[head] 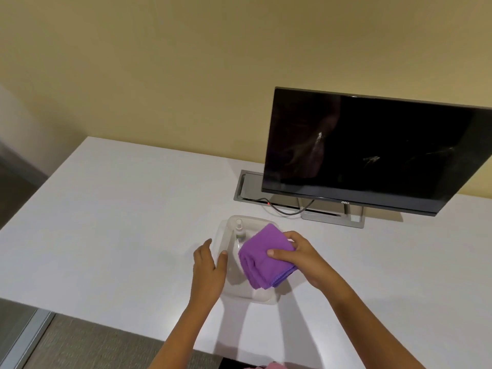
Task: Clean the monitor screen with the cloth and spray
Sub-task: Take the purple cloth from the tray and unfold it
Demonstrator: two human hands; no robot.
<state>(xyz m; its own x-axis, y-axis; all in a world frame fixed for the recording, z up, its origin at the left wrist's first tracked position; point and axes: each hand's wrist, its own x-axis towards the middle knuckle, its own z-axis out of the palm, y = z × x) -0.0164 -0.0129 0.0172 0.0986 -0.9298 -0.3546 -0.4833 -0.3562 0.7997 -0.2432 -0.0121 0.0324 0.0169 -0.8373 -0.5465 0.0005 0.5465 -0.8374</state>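
Note:
A folded purple cloth (262,255) is held just above a clear plastic tray (226,227) on the white desk. My right hand (300,258) grips the cloth, thumb on top and fingers over its right edge. A small clear spray bottle (239,230) lies in the tray's far left part, partly hidden by the cloth. My left hand (209,267) rests at the tray's left rim, thumb over the rim, fingers relaxed. The dark monitor (372,150) stands at the back right, with smudges on its screen.
The monitor's silver stand (332,217) sits behind the tray. A black cable (287,210) runs from a grey cable hatch (246,187) in the white desk (106,222). The desk's front edge is near my forearms; the beige wall is behind.

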